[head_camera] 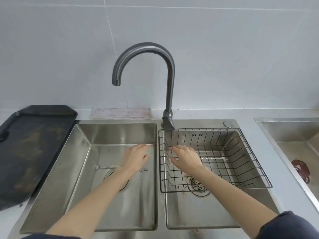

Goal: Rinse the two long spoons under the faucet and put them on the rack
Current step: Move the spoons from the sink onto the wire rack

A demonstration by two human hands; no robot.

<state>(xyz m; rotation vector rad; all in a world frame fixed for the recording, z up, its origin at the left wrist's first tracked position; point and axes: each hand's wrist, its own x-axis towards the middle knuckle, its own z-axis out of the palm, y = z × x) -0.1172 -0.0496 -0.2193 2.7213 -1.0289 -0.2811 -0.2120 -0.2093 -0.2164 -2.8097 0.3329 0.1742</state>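
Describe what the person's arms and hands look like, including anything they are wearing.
Both forearms are bare, with dark navy sleeves pushed up near the elbows. The left hand and right hand wear no gloves, and no rings or watch are visible.

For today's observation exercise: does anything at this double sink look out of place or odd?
Yes. A dark reddish smear stains the pale countertop edge right of the steel double sink. Also, one thin metal utensil already lies in the black wire rack, while another lies in the left basin.

Left hand (135,156) stretched forward, palm down, fingers flat and loosely together, holding nothing. Right hand (185,157) palm down, fingers curled slightly, pointing left. Both forearms bare.
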